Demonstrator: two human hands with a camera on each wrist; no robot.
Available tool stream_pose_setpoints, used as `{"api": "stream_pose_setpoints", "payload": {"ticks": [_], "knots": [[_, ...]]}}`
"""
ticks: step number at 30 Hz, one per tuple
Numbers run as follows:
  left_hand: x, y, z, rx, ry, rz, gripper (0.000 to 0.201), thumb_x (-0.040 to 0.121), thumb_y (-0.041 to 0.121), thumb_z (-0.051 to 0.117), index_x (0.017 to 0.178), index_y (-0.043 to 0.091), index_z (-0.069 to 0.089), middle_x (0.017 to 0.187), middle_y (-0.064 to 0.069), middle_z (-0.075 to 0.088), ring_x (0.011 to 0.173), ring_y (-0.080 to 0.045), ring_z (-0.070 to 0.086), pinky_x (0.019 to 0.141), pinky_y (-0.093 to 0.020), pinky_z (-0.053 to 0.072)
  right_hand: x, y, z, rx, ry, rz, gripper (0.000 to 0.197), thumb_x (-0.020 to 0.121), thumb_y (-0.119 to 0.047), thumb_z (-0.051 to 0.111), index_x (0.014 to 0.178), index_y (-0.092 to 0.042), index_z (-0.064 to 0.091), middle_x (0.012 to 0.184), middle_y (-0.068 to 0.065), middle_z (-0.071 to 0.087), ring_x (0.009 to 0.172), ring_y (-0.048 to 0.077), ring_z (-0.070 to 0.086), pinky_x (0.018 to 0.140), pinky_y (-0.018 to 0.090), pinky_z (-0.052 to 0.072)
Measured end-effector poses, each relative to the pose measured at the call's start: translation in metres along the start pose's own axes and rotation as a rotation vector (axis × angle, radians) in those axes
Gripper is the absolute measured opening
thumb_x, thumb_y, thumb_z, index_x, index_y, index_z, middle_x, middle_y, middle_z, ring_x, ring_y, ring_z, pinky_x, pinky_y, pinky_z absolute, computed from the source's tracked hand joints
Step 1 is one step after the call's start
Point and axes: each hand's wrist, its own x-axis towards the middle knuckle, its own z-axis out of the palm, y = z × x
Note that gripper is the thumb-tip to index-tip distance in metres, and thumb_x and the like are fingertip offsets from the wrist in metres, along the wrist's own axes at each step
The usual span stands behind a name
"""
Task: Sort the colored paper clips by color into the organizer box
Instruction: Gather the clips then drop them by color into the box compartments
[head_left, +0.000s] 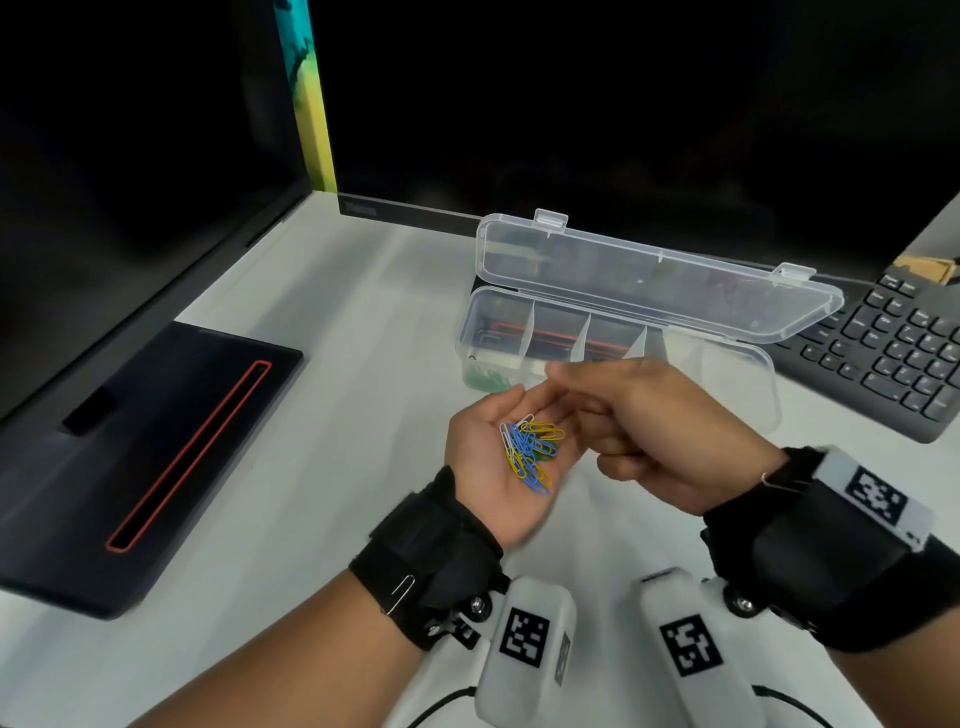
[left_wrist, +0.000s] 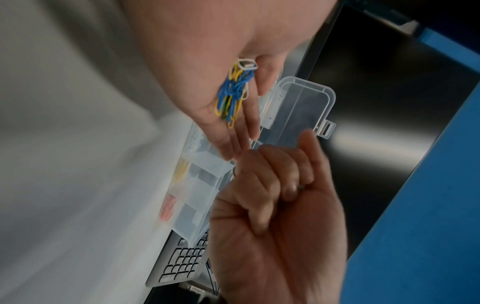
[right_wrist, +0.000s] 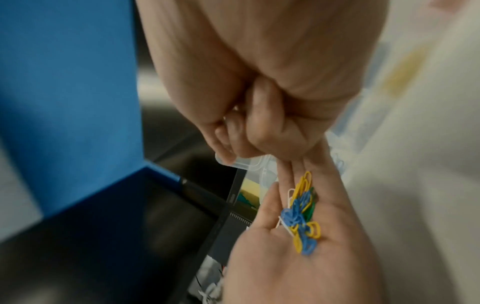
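Observation:
My left hand (head_left: 483, 467) lies palm up with straight fingers, carrying a small heap of paper clips (head_left: 530, 452): blue, yellow, white and a green one. The left wrist view also has the heap (left_wrist: 233, 90), as does the right wrist view (right_wrist: 301, 216). My right hand (head_left: 639, 415) hovers over the left fingertips with its fingers curled and thumb against the index. No clip shows between them. Just behind stands the clear organizer box (head_left: 737, 374) with its lid open. Its leftmost compartment holds green clips (head_left: 485, 379). Others hold yellow clips (left_wrist: 182, 170) and red clips (left_wrist: 167, 207).
A black keyboard (head_left: 893, 353) lies right of the box. A dark monitor (head_left: 571, 104) stands behind it, and a black monitor base (head_left: 130, 457) with a red-edged slot sits at the left. A silver clip (head_left: 400, 592) is hooked on my left wrist strap.

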Motion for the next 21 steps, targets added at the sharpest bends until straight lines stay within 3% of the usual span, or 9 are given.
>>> {"api": "stream_pose_setpoints", "payload": {"ticks": [2, 4, 7, 11, 16, 18, 21], "knots": [[0.002, 0.0, 0.0, -0.015, 0.004, 0.022, 0.038, 0.091, 0.019, 0.036, 0.093, -0.003, 0.067, 0.071, -0.012, 0.064, 0.066, -0.022, 0.063, 0.066, -0.028, 0.056, 0.001, -0.001, 0.008, -0.278, 0.054, -0.124, 0.04, 0.092, -0.037, 0.06, 0.083, -0.001, 0.072, 0.065, 0.009, 0.059, 0.044, 0.017, 0.045, 0.037, 0.02, 0.023], [0.002, 0.001, 0.0, -0.001, 0.019, 0.041, 0.039, 0.088, 0.015, 0.035, 0.073, 0.002, 0.07, 0.062, -0.008, 0.059, 0.064, -0.02, 0.058, 0.064, -0.026, 0.054, 0.004, 0.0, 0.014, -0.619, 0.119, -0.272, 0.029, 0.09, -0.035, 0.064, 0.077, -0.013, 0.075, 0.068, 0.004, 0.069, 0.061, 0.024, 0.063, 0.046, 0.025, 0.043], [0.002, 0.0, -0.003, 0.014, 0.077, 0.008, 0.042, 0.094, 0.019, 0.029, 0.086, 0.004, 0.067, 0.083, -0.011, 0.061, 0.08, -0.022, 0.059, 0.071, -0.028, 0.046, 0.008, 0.003, 0.019, -0.966, 0.185, -0.369, 0.008, 0.08, -0.037, 0.07, 0.077, -0.031, 0.075, 0.071, -0.007, 0.07, 0.072, 0.014, 0.064, 0.066, 0.029, 0.05], [0.003, -0.001, -0.005, 0.021, 0.172, -0.02, 0.024, 0.091, 0.019, 0.039, 0.082, 0.009, 0.06, 0.083, -0.007, 0.057, 0.081, -0.021, 0.06, 0.07, -0.027, 0.047, 0.011, 0.006, 0.027, -1.186, 0.178, -0.359, 0.015, 0.077, -0.035, 0.064, 0.088, -0.037, 0.074, 0.084, -0.006, 0.072, 0.081, 0.021, 0.065, 0.071, 0.036, 0.054], [0.002, -0.002, -0.005, 0.026, 0.127, -0.033, 0.046, 0.089, 0.013, 0.037, 0.051, 0.011, 0.062, 0.062, -0.003, 0.058, 0.064, -0.016, 0.061, 0.061, -0.023, 0.047, 0.015, 0.01, 0.028, -1.146, 0.21, -0.399, 0.011, 0.076, -0.032, 0.061, 0.08, -0.03, 0.071, 0.074, -0.009, 0.068, 0.073, 0.017, 0.063, 0.067, 0.032, 0.053], [0.001, 0.0, -0.001, 0.022, 0.127, -0.029, 0.038, 0.089, 0.014, 0.039, 0.061, 0.009, 0.063, 0.072, -0.006, 0.057, 0.074, -0.018, 0.059, 0.071, -0.025, 0.044, 0.015, 0.011, 0.026, -1.033, 0.203, -0.377, 0.006, 0.076, -0.028, 0.064, 0.074, -0.026, 0.07, 0.06, -0.018, 0.061, 0.063, 0.004, 0.058, 0.059, 0.023, 0.047], [0.001, 0.001, 0.0, 0.002, 0.142, -0.016, 0.031, 0.093, 0.017, 0.036, 0.091, 0.004, 0.064, 0.089, -0.011, 0.059, 0.087, -0.021, 0.057, 0.081, -0.027, 0.044, 0.018, 0.01, 0.018, -0.797, 0.197, -0.317, 0.007, 0.076, -0.021, 0.07, 0.069, -0.021, 0.07, 0.046, -0.025, 0.054, 0.05, -0.002, 0.052, 0.051, 0.013, 0.038]]}}
